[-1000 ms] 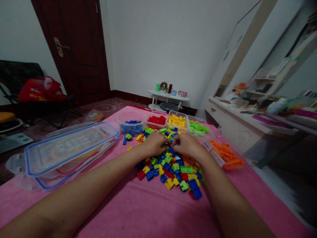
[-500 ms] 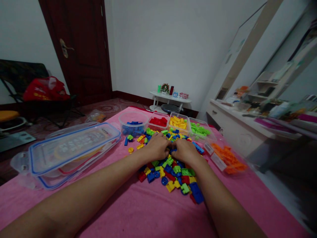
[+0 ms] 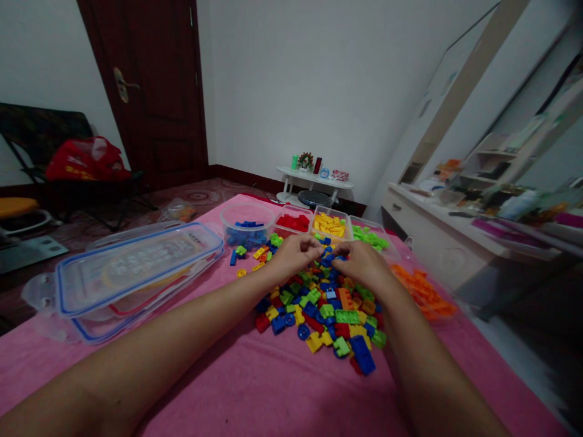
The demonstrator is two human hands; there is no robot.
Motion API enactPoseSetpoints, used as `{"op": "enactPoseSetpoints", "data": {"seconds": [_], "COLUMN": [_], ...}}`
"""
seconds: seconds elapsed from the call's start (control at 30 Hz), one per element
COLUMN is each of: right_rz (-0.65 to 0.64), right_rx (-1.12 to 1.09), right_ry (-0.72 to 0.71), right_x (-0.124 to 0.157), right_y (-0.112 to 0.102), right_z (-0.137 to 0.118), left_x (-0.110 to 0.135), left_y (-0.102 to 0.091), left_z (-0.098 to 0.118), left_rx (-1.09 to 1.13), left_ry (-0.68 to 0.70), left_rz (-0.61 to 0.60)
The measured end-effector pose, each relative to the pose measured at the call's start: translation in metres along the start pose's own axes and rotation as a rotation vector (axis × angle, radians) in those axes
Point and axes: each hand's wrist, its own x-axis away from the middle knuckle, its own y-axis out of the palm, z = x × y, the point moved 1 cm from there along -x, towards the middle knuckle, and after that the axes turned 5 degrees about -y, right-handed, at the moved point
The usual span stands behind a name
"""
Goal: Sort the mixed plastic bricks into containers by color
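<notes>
Pink cloth (image 3: 282, 388): covered the surface under both forearms and carried everything listed below.
Left hand (image 3: 294, 255): was raised just above the far edge of the brick pile, fingers curled and thumb drawn in toward the fingertips. Whether it was clamped on a brick could not be told.
Right hand (image 3: 359, 264): was just beside the left hand, its fingertips nearly meeting the left ones over some blue pieces. The fingers hid the grip, so a hold could not be told either.
Brick pile (image 3: 325, 309): was a loose heap of blue, red, yellow, green and a few orange bricks. It lay beneath the hands and on the near side of them, between the two wrists.
Loose bricks (image 3: 248, 255): were a small scatter just left of the left hand.
Blue tub (image 3: 248, 210): was round and clear, beyond the left hand, with blue bricks inside.
Red box (image 3: 291, 221): was beyond the left hand, just right of the blue tub.
Yellow box (image 3: 328, 223): was straight beyond the meeting fingertips.
Green box (image 3: 370, 238): was beyond the right hand.
Orange bricks (image 3: 421, 291): lay right of the right wrist, blurred.
Clear lidded boxes (image 3: 136, 267): were flat, blue-rimmed and stacked, well left of the left forearm.
</notes>
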Motion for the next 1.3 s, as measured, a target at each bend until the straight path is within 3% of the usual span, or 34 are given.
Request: {"op": "enactPoseSetpoints", "data": {"seconds": [0.1,0.2,0.37,0.47,0.57,0.67,0.73,0.8,0.87,0.97,1.1,1.17,1.3], "right_rz": [0.108,0.179,0.270,0.335,0.355,0.348,0.339,0.327,0.315,0.297,0.266,0.249,0.234], "right_rx": [-0.117,-0.234,-0.386,-0.412,-0.396,-0.366,-0.364,-0.371,-0.371,-0.346,-0.318,-0.310,-0.301], "right_ry": [-0.007,-0.090,-0.239,-0.241,-0.226,-0.231,-0.251,-0.267,-0.265,-0.254,-0.259,-0.254,-0.269], "right_x": [0.000,0.001,0.001,0.001,0.001,0.002,0.002,0.003,0.002,0.001,-0.001,-0.002,-0.002], "right_y": [-0.008,-0.008,-0.001,-0.003,-0.006,-0.005,-0.002,0.000,0.002,0.004,0.010,0.012,0.013], "right_z": [-0.003,-0.014,-0.029,-0.029,-0.028,-0.029,-0.032,-0.034,-0.035,-0.034,-0.030,-0.028,-0.027], "left_x": [-0.001,0.000,-0.001,-0.006,-0.017,-0.028,-0.033,-0.034,-0.033,-0.031,-0.032,-0.032,-0.029], "left_y": [0.004,0.005,0.004,-0.003,-0.022,-0.056,-0.081,-0.103,-0.116,-0.117,-0.102,-0.094,-0.080], "left_z": [0.001,0.002,0.000,-0.001,0.003,0.008,0.005,-0.004,-0.015,-0.027,-0.019,-0.013,-0.015], "left_rx": [0.436,0.730,1.041,1.007,0.874,0.612,0.331,-0.086,-0.529,-0.891,-0.886,-0.880,-0.927], "left_ry": [-0.294,-0.505,-0.558,-0.569,-0.499,-0.278,-0.100,-0.002,0.027,0.030,0.222,0.247,0.171], "left_rz": [-0.107,-0.228,-0.412,-0.355,-0.174,0.094,0.299,0.520,0.596,0.551,0.447,0.314,0.003]}}
